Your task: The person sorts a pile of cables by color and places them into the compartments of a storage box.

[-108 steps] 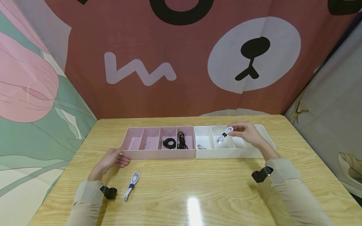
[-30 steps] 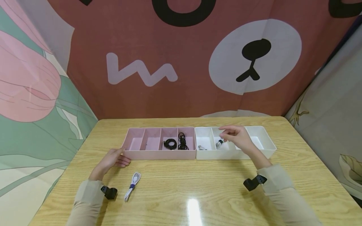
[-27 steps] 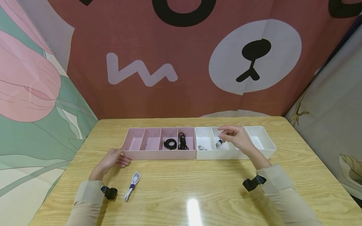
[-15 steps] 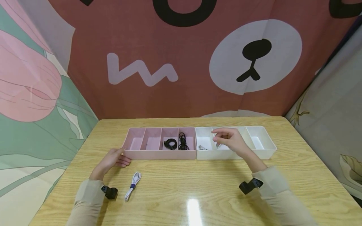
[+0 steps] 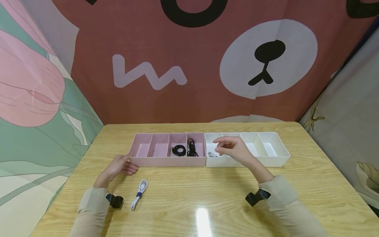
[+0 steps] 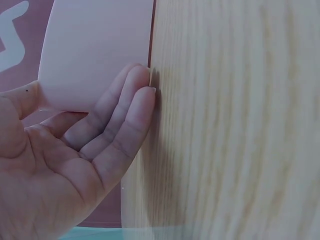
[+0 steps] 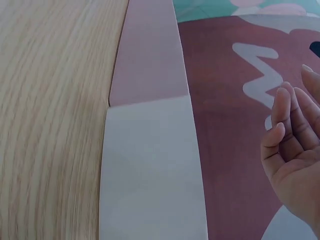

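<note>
My left hand [image 5: 117,166] touches the front left corner of a pink divided box [image 5: 167,161]. In the left wrist view its thumb lies at the top rim and its relaxed fingers [image 6: 125,122] rest along the wall. Above the left compartments of a white divided box [image 5: 251,161] hovers my right hand [image 5: 234,150], loosely bent and holding nothing. A small bit of white cable [image 5: 211,154] shows in the leftmost white compartment; the hand hides most of the compartment beside it. On the table near my left hand lies a folded white cable [image 5: 139,195] with a dark blue tie.
A coiled black cable [image 5: 179,150] and a bundled black cable [image 5: 191,148] lie in the two right compartments of the pink box. Both boxes stand end to end on the wooden table [image 5: 177,191], before a printed cloth backdrop [image 5: 201,105].
Earlier my right hand held a white cable with a black tie over the second white compartment. It has let the cable go there and moved left, empty. The left hand has stayed put.
</note>
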The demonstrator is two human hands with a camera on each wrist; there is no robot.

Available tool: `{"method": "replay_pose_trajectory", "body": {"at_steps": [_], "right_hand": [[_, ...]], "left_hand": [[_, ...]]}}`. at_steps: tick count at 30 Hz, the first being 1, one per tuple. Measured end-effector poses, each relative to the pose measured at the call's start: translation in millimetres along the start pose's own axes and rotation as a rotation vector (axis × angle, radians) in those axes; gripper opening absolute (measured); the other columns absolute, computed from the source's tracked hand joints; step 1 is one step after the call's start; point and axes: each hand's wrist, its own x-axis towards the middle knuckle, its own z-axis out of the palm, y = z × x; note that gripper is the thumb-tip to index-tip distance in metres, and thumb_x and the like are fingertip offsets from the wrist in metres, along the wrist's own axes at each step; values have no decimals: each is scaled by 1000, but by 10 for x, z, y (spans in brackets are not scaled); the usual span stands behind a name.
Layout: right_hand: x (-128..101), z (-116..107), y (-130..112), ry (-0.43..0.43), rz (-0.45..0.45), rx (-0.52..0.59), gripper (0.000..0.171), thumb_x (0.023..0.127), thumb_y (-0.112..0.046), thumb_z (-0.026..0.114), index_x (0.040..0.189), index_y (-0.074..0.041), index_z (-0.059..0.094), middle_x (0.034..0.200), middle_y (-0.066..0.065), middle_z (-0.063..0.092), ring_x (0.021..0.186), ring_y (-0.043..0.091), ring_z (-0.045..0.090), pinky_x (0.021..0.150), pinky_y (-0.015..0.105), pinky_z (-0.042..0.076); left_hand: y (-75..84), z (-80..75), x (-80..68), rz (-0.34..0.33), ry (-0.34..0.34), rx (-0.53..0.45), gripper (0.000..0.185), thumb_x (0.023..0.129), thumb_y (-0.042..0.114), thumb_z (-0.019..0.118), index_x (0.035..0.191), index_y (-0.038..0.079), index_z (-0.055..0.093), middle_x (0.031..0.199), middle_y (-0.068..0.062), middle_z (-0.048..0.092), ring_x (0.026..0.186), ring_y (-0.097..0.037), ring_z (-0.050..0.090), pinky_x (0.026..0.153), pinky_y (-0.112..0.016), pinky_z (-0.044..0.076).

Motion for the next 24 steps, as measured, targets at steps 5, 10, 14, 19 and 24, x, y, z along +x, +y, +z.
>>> {"method": "replay_pose_trajectory", "body": {"at_steps": [5, 10, 14, 19, 24], "right_hand": [[26, 98, -44, -36, -1, -10, 23, 83, 0, 63, 105, 7, 61, 75, 6, 65, 63, 17, 59, 56, 34, 50], [72, 202, -90, -55, 13, -19, 26, 83, 0, 64, 106, 9, 61, 76, 5, 65, 64, 14, 59, 58, 36, 51], [115, 294, -99, -70, 2, -18, 25, 82, 2, 64, 105, 10, 61, 76, 8, 65, 63, 14, 59, 58, 32, 51], [153, 411, -124, -82, -6, 5, 27, 81, 4, 64, 105, 13, 60, 77, 5, 64, 64, 14, 59, 59, 30, 51], [191, 503, -145, -105, -6, 14, 27, 80, 2, 65, 106, 10, 61, 77, 8, 65, 63, 14, 59, 57, 27, 50]], "left_hand": [[-5, -19, -3, 19, -42, -25, 61, 100, 36, 25, 120, -21, 39, 85, -17, 66, 74, -22, 65, 69, -37, 53], [-16, -33, -8, 24, -59, -37, 63, 100, 38, 26, 119, -21, 39, 85, -16, 66, 75, -21, 65, 70, -36, 53], [-18, -42, -16, 38, -81, -57, 63, 100, 37, 26, 119, -22, 38, 86, -17, 66, 75, -22, 65, 70, -36, 53], [-19, -40, -18, 38, -80, -48, 64, 100, 39, 27, 118, -21, 40, 86, -17, 66, 76, -22, 65, 71, -36, 53], [-23, -36, -22, 25, -67, -41, 65, 99, 40, 27, 119, -20, 40, 86, -16, 66, 76, -22, 64, 71, -36, 53]]}}
